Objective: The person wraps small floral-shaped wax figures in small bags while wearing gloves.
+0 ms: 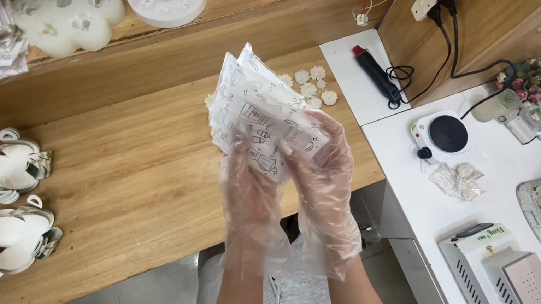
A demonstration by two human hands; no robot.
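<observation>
While both gloved, left hand (254,178) and right hand (325,171) pinch printed bags (249,102) between them.

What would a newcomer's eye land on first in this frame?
First, the two hands in thin clear plastic gloves at centre, the left hand and right hand together holding a fan of small printed bags above the wooden table. Next, the white flower-shaped moulds on the shelf at upper left, and the small hot plate on the white counter to the right.
</observation>
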